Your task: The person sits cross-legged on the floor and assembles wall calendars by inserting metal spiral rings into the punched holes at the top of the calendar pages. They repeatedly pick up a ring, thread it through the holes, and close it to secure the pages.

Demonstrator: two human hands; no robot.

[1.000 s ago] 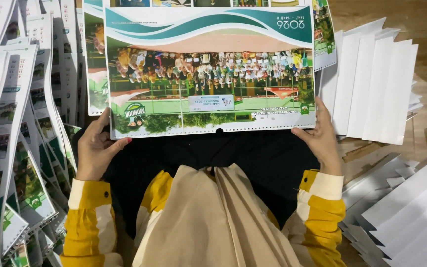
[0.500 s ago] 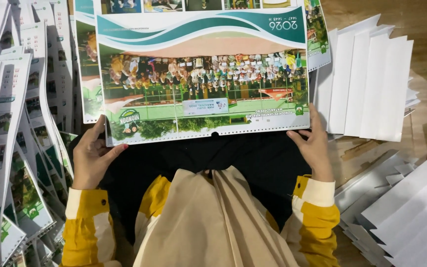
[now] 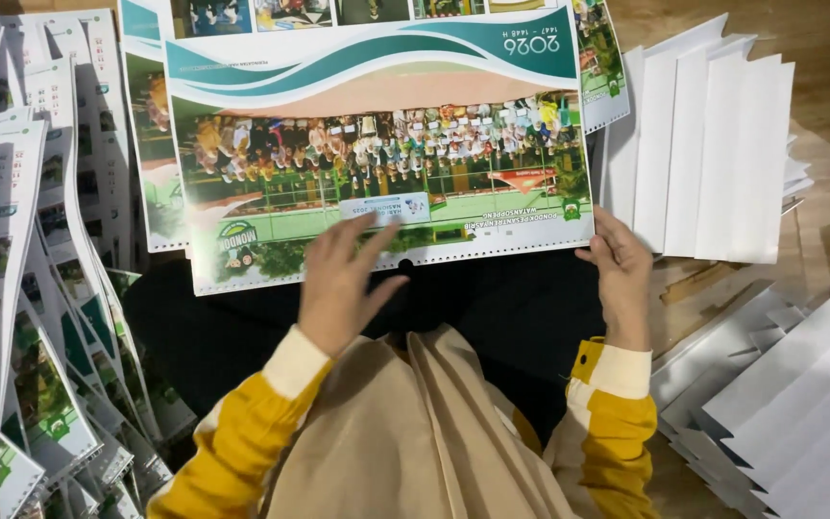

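a large glossy printed calendar sheet with teal waves and a crowd photograph (image 3: 377, 154) is held flat in front of the person, its punched bottom edge nearest the body. the left hand (image 3: 343, 284) is laid on that edge near its middle, fingers (image 3: 357, 240) spread and almost straight, resting on the paper just above the small centre hole; nothing is gripped by it, the palm hanging off the sheet over the dark lap cloth (image 3: 492, 317). the right hand (image 3: 622, 274) is closed on the sheet's lower right corner, the thumb lying on the printed face and the other fingers curled beneath the edge, so the corner is pinched between them. both wrists are covered by yellow sleeves with cream cuffs (image 3: 617, 370).

beyond the fingertips of both hands, more printed sheets of the same kind (image 3: 377, 12) are seen under the held one, showing past its top and left edges. to the outer side of the left hand, a fanned row of narrow printed calendar pages (image 3: 21, 288) is spread down the frame. just outside the right hand's knuckles, a stack of plain white folded paper pieces (image 3: 713, 144) is laid on the wooden floor (image 3: 818, 38), and below and outward of that wrist another fanned heap of white card strips (image 3: 780, 394) is seen. a beige cloth (image 3: 415, 432) hangs between the forearms.
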